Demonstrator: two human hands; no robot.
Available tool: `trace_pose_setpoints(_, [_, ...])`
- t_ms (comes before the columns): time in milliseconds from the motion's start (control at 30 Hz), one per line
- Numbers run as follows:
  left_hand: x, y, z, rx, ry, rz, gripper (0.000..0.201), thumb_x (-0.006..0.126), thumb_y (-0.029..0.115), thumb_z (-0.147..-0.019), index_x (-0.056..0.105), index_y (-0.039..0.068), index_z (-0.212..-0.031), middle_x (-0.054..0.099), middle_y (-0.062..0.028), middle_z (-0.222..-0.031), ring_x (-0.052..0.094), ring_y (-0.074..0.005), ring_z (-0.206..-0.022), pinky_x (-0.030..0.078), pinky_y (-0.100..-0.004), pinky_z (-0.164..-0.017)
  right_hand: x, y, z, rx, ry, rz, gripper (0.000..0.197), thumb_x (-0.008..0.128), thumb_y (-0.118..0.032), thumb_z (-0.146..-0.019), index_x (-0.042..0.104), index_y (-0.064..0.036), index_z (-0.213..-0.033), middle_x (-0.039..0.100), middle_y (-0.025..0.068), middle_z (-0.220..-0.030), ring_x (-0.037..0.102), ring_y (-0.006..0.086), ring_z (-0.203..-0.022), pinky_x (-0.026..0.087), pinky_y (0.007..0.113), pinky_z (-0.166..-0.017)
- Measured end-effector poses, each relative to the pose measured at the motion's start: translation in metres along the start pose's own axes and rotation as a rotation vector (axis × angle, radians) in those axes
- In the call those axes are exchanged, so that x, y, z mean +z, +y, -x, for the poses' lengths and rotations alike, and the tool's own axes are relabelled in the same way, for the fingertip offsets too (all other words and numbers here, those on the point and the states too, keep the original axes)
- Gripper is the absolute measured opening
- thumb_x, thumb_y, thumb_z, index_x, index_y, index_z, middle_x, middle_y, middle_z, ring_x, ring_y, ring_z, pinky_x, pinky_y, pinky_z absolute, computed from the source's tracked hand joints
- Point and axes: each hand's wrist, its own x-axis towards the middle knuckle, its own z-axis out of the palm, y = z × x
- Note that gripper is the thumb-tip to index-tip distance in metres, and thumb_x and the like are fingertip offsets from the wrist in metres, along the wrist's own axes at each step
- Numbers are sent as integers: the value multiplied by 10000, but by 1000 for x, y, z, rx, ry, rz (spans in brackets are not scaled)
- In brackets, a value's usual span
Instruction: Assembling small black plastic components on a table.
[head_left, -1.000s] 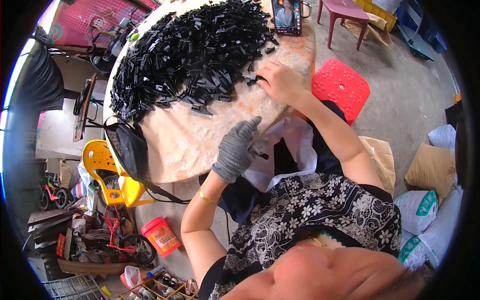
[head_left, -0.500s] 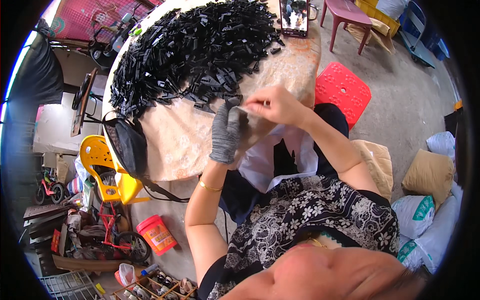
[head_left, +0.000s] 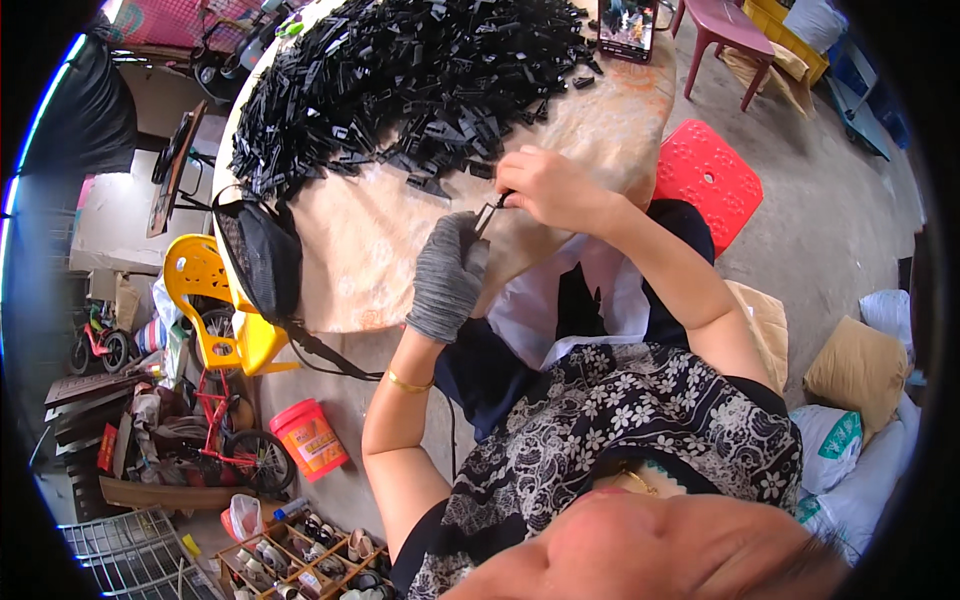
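Note:
My left hand (head_left: 447, 280), in a grey knitted glove, is closed on a small black plastic piece (head_left: 484, 219) whose slotted end sticks up past the fingers. Bare and close beside it, my right hand (head_left: 553, 188) pinches its fingertips together at the upper end of that piece. A dark bit shows at those fingertips; whether it is a separate part, I cannot tell. Both hands are above the near edge of a round table with a beige patterned cloth (head_left: 345, 275). Beyond them spreads a large heap of similar black plastic pieces (head_left: 400, 90).
A phone (head_left: 627, 28) stands at the table's far right. On the table's left edge hangs a black mesh bag (head_left: 262, 255), near a yellow chair (head_left: 197, 265). A red stool (head_left: 708, 180) stands to the right, a red bucket (head_left: 307, 440) at lower left. White plastic (head_left: 535, 300) covers my lap.
My right hand has drawn a little away from my left, and the black piece now shows between them. The view has shifted slightly, moving the table up and right.

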Motion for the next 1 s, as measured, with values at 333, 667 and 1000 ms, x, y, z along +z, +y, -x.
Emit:
trace_pose_setpoints(333, [-7,-7,0,-31,-77,197,275,585,151,-892,574,7,-1126,661,-140,-926,642,-192,-808,507,-304,-718,-11,-29,16,177,-4,-330,197,679,-58,-694,641,-70,-888,587,105,-828,583,297,-845,468,386,-740])
trace_pose_setpoints(667, [-11,19,3,391,-113,-634,361,647,153,-815,593,107,-1169,603,-97,-784,614,-287,-702,508,-365,-602,0,-23,19,31,-34,-214,213,680,-32,-714,640,-34,-922,610,118,-873,584,319,-841,475,384,-763])
trace_pose_setpoints(1000, [-14,-4,2,87,-159,-123,266,650,94,-800,639,31,-1058,676,-166,-931,667,-281,-850,520,-342,-739,-1,-26,30,25,111,-225,338,680,-20,-709,622,-34,-1042,637,130,-952,592,312,-907,472,383,-806])
